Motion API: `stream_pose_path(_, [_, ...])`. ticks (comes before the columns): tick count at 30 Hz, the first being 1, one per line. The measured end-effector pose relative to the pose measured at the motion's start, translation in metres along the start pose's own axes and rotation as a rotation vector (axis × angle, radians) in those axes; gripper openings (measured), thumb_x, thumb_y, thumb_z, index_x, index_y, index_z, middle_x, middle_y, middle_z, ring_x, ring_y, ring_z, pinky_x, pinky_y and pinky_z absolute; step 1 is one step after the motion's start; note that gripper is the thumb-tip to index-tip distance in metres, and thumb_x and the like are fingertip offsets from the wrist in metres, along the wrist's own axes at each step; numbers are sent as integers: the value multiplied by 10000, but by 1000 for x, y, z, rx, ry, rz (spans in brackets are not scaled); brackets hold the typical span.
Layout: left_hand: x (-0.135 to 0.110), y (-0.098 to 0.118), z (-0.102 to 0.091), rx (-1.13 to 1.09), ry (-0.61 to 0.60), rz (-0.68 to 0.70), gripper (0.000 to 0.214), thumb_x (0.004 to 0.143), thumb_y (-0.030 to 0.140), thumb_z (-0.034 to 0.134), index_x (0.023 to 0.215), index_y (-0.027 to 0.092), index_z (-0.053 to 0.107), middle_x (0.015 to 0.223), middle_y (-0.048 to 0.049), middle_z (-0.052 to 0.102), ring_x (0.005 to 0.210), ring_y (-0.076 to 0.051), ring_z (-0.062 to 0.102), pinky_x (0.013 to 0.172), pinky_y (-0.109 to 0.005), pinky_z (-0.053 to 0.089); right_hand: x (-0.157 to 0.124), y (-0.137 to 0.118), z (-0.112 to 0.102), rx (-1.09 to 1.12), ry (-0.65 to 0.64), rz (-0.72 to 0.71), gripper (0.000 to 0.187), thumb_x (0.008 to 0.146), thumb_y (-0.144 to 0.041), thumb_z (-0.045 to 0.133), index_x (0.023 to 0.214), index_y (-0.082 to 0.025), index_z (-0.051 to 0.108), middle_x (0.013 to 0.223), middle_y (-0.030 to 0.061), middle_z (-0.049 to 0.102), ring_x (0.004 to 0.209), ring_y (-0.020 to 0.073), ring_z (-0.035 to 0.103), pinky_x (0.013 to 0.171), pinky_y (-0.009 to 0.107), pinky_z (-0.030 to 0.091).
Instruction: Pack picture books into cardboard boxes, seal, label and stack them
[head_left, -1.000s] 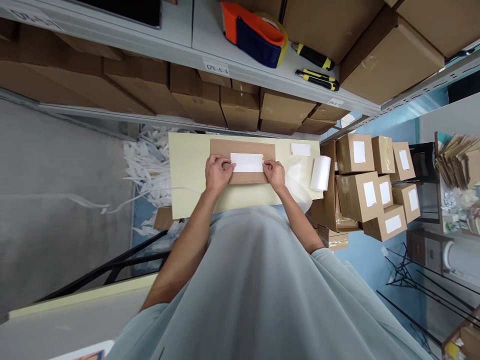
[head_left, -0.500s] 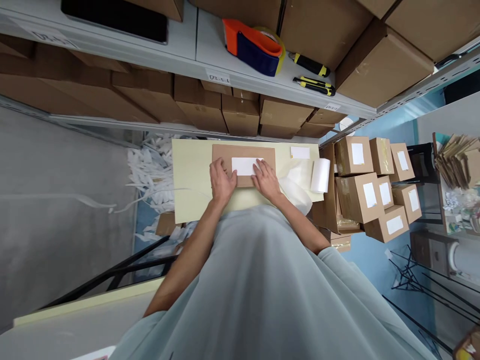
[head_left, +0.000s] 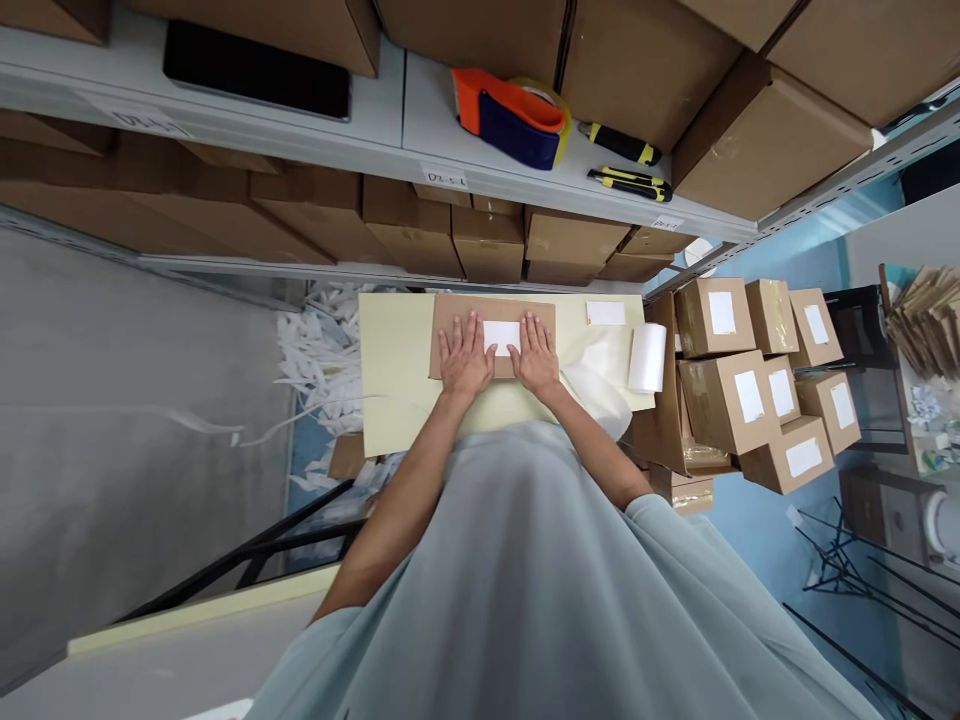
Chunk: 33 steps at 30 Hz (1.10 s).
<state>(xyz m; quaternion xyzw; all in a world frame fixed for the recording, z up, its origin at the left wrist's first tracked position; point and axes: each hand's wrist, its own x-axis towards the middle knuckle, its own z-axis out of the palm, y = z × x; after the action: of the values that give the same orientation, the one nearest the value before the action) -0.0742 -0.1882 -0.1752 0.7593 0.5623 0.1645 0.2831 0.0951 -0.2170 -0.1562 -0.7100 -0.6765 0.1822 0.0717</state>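
Flat brown cardboard pack [head_left: 495, 308] lies at the far edge of the table [head_left: 397, 380], approx mid-way along it, long side parallel w/ that edge. White label [head_left: 502, 337] sits on the pack's centre; only its middle shows btwn the hands. Left hand [head_left: 466, 355] is open, palm down, fingers spread, flat on the pack and over the label's left end. Right hand [head_left: 536, 352] is the same: open, palm down, over the label's right end. Neither grips anything, both just press flat.

Rest of table: a loose label [head_left: 606, 313] near the far right corner, a white roll [head_left: 647, 357] at the right edge, and crumpled white sheet [head_left: 600, 385] btwn roll and right hand, hanging over the near edge.

Beyond the right edge: stacked labelled boxes [head_left: 731, 400]. Past the left edge, on the floor: heap of white paper strips [head_left: 315, 340].

Shelf [head_left: 420, 120] above holds a tape dispenser [head_left: 514, 115], two yellow-black knives [head_left: 622, 145], a black phone [head_left: 255, 72] and big cartons [head_left: 765, 140].
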Motion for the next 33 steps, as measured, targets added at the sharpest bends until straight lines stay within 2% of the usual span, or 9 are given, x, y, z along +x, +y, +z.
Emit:
stream_pose_path(4, [1, 1, 0, 33, 5, 17, 750, 1118, 460, 329, 1809, 181, 244, 1866, -130, 234, 1760, -392, 47, 1383, -733, -39, 0, -3, 0, -4, 34, 55, 683, 1185, -388, 322, 1784, -65, 277, 1876, 172, 176, 1764, 297, 138, 1434, 530, 111])
stream_pose_path(8, [4, 2, -4, 71, -148, 197, 721, 1112, 427, 324, 1794, 196, 311, 1851, -95, 298, 1761, -367, 73, 1403, -683, -7, 4, -2, -2, -8, -31, -110, 622, 1173, -344, 356, 1772, -177, 369, 1876, 90, 228, 1765, 286, 139, 1436, 548, 94])
stream_pose_path(11, [6, -3, -9, 98, -188, 237, 731, 1107, 426, 323, 1800, 196, 292, 1849, -86, 302, 1757, -361, 109, 1411, -658, 4, 7, 3, -5, -3, -37, -145, 620, 1172, -343, 369, 1775, -199, 363, 1872, 74, 248, 1764, 285, 139, 1433, 555, 101])
stream_pose_path(16, [-1, -15, -16, 122, -79, 75, 737, 1115, 422, 287, 1815, 202, 228, 1849, -104, 296, 1749, -389, 141, 1398, -701, 13, 1, 11, -7, 4, 25, 27, 618, 1183, -340, 336, 1787, -210, 329, 1882, 88, 192, 1768, 293, 117, 1424, 578, 100])
stream_pose_path(19, [-5, -12, -13, 131, -32, 13, 753, 1107, 409, 289, 1816, 172, 205, 1851, -131, 278, 1748, -411, 125, 1390, -724, 18, -4, 9, -6, -13, 36, 64, 618, 1186, -338, 340, 1789, -205, 320, 1883, 103, 167, 1769, 298, 113, 1424, 577, 90])
stream_pose_path(23, [-9, 2, -5, 156, -93, 64, 747, 1101, 422, 281, 1807, 180, 256, 1854, -118, 272, 1748, -407, 120, 1397, -709, 40, -6, 2, -5, -31, 30, 39, 607, 1185, -358, 369, 1782, -256, 343, 1888, 97, 146, 1768, 304, 118, 1422, 574, 115])
stream_pose_path(26, [-13, 3, -9, 172, -127, 101, 726, 1105, 445, 270, 1799, 234, 303, 1850, -85, 298, 1746, -400, 139, 1404, -689, 49, -7, 5, -7, -31, 19, 69, 597, 1184, -377, 372, 1775, -290, 361, 1892, 91, 127, 1767, 325, 115, 1412, 602, 139])
stream_pose_path(30, [-25, -18, -28, 141, -3, -47, 721, 1098, 460, 281, 1793, 273, 328, 1840, -119, 319, 1738, -438, 150, 1380, -742, 74, -12, 20, -14, -4, 48, 182, 612, 1175, -379, 356, 1779, -280, 359, 1885, 113, 115, 1763, 351, 120, 1398, 637, 163])
stream_pose_path(33, [-39, -38, -43, 49, 91, -232, 761, 1088, 515, 304, 1786, 215, 340, 1847, -187, 263, 1734, -474, 135, 1356, -768, 119, -27, 38, -17, 136, 52, 262, 710, 1158, -446, 360, 1805, -168, 267, 1871, 162, 143, 1759, 349, 151, 1403, 604, 197])
